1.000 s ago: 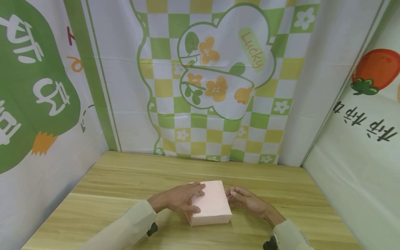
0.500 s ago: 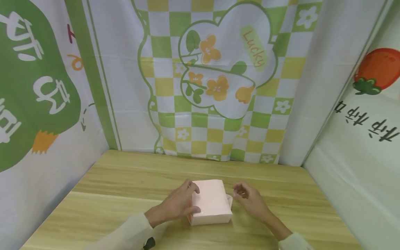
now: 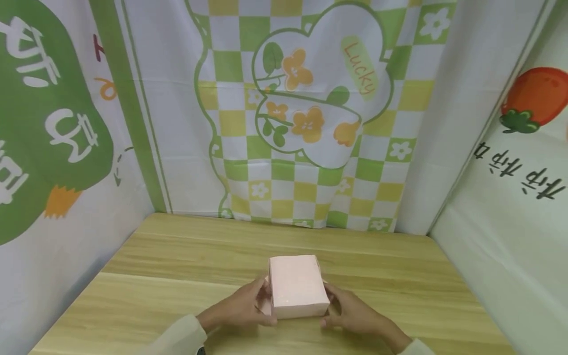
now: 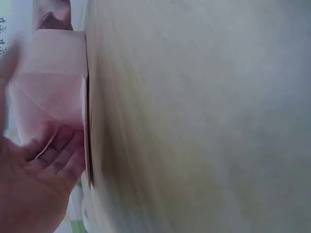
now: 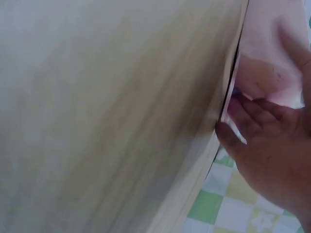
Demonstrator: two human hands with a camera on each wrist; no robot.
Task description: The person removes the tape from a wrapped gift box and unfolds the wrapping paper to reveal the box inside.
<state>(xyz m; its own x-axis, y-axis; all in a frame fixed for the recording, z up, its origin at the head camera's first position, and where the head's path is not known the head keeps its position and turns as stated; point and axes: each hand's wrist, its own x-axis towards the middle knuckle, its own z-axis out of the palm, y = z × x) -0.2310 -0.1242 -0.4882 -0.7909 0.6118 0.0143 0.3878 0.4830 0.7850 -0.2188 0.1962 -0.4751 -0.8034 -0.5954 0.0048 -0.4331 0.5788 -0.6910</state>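
A small pale pink paper box [image 3: 298,281] rests on the wooden table, its plain top facing up and its front side toward me. My left hand [image 3: 239,304] is at its left side, thumb near the front corner. In the left wrist view, the fingers [image 4: 62,150] bend against the box's open end, beside a thin flap [image 4: 87,131] low along the table; the thumb stands away. On the opposite side, my right hand [image 3: 358,314] reaches in with its fingers [image 5: 252,116] touching the right end, thumb lifted apart and blurred. The fingertips are partly hidden by the box.
The wooden table [image 3: 195,246] extends around the box on all sides. Behind it hangs a green, yellow and white checkered cloth [image 3: 306,192]. Printed white cloth walls [image 3: 510,246] close off the left and right.
My left hand has come down off the box top to its left side. The right hand drew away from the right-side flap, then came back to that side, nearer the front.
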